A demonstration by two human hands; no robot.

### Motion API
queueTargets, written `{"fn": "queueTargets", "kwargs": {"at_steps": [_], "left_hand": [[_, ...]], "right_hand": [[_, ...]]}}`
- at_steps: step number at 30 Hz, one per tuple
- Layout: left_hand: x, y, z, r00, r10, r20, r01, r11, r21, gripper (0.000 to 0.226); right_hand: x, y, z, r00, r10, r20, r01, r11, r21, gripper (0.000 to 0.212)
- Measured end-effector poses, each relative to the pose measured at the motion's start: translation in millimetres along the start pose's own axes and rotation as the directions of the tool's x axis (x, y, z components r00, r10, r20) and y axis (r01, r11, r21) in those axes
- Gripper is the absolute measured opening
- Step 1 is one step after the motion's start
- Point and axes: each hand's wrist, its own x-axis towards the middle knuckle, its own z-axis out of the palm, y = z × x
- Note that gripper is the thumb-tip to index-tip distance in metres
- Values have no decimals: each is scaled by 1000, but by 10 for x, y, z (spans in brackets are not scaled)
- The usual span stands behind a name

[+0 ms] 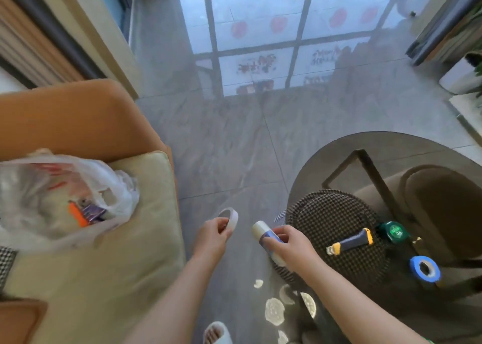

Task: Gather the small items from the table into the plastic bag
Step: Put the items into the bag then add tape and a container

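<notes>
A clear plastic bag [52, 200] lies open on the sofa seat at the left, with an orange item and a purple packet inside. My left hand [215, 235] pinches a white tape roll [229, 217] over the floor between sofa and table. My right hand [288, 247] grips a white-and-blue tube [260, 231] at the table's left edge. On the round glass table [365, 148] remain a yellow-and-blue utility knife [350, 240], a green tape measure [393, 231] and a blue tape roll [425, 268].
A dark woven mat [333, 218] lies on the table under the knife. The orange sofa back [78, 119] rises behind the cream cushion [117, 278]. Shiny grey floor [234, 148] stretches ahead. A chair shows through the glass. My slippered foot [217, 333] is at the bottom.
</notes>
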Motion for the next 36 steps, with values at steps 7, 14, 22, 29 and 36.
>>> {"fn": "queueTargets", "kwargs": {"at_steps": [7,14,22,29,36], "left_hand": [[-191,-500,-1171,982,-96,-160,55,968,-245,8],[-340,-1159,-2187,934,-152,-323,25,931,-365,29],[-161,-1877,-2922,887,-127,-444,87,990,-110,29],[252,-2279,-3108,895,-70,-441,153,976,156,31],[639,-2406,-3088,863,-88,-497,196,966,170,34]], "right_hand": [[-156,-1135,1065,982,5,188,5,999,-52,9],[-344,-1864,2195,960,25,281,-59,992,113,14],[-417,-2270,3113,929,13,369,-48,995,86,19],[-18,-2422,3560,949,-11,315,-8,998,60,10],[337,-2633,3753,964,-21,264,-23,986,165,46]]}}
